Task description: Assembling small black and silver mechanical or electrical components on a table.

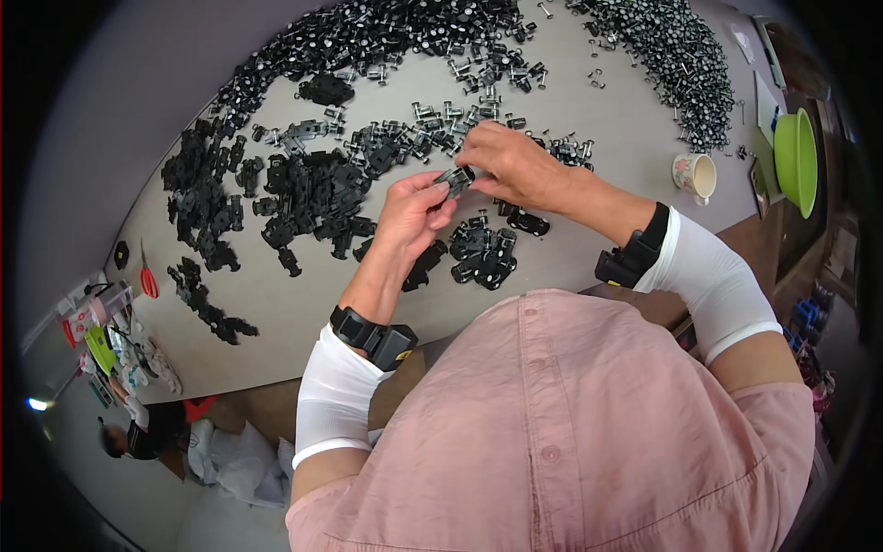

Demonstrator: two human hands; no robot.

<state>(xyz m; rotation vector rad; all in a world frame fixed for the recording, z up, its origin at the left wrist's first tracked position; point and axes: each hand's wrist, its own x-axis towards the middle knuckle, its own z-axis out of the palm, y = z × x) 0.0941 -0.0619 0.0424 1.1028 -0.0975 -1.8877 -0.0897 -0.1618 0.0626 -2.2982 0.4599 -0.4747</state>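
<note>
Above the middle of the table, my left hand [413, 210] pinches a small dark toy car chassis [454, 181] between thumb and fingers. My right hand [518, 166] is closed at the far end of the same chassis, its fingertips partly hidden. Just below the hands lies a cluster of black chassis with wheels [485, 253]. Left of my left hand spreads a pile of flat black chassis pieces [317, 198]. Beyond my fingers are scattered wheel-and-axle sets [418, 133].
Heaps of black wheel parts [368, 32] and silvery wheel parts [676, 64] cover the far table. A cup [693, 178] and green basin [795, 163] stand right. Red-handled scissors [148, 278] lie left. Another person [138, 437] is at the lower left.
</note>
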